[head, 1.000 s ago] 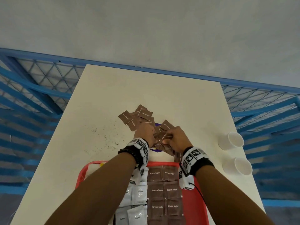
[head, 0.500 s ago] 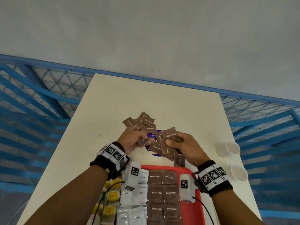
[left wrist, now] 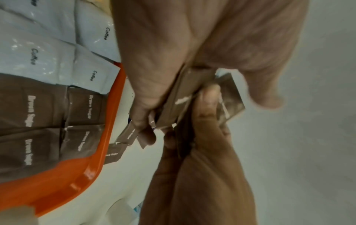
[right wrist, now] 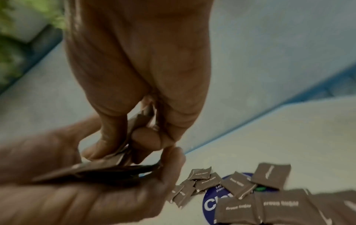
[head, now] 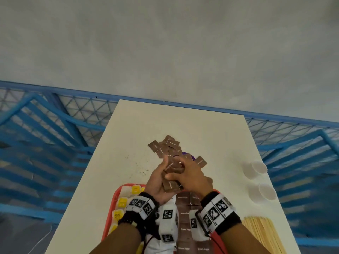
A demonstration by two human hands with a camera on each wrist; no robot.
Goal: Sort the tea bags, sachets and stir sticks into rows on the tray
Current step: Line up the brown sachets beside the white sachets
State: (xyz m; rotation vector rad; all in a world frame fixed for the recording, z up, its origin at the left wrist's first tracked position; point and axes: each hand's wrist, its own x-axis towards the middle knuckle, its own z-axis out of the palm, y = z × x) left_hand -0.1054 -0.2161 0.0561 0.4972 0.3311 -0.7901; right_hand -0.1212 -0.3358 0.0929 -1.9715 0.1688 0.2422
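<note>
Both hands meet just beyond the red tray's far rim (head: 117,193). My left hand (head: 159,180) lies palm up and grips a small stack of brown sugar sachets (head: 171,186). From above, my right hand (head: 185,173) pinches sachets (right wrist: 138,121) in that same bundle. More brown sachets lie in a loose pile (head: 165,145) farther out on the table. On the tray there are rows of brown sugar sachets (left wrist: 38,109), white coffee sachets (left wrist: 38,50) and yellow tea bags (head: 122,202). Wooden stir sticks (head: 262,233) lie on the table to the tray's right.
Two white paper cups (head: 256,167) (head: 266,193) stand near the table's right edge. A round blue sticker (right wrist: 217,202) shows under the loose sachets. Dark specks (head: 139,167) dot the table left of the hands. Blue railings surround the table.
The hands have drawn together and back toward the tray. My left hand has turned palm up under a stack of brown sachets. The head view has tilted, now showing the stir sticks.
</note>
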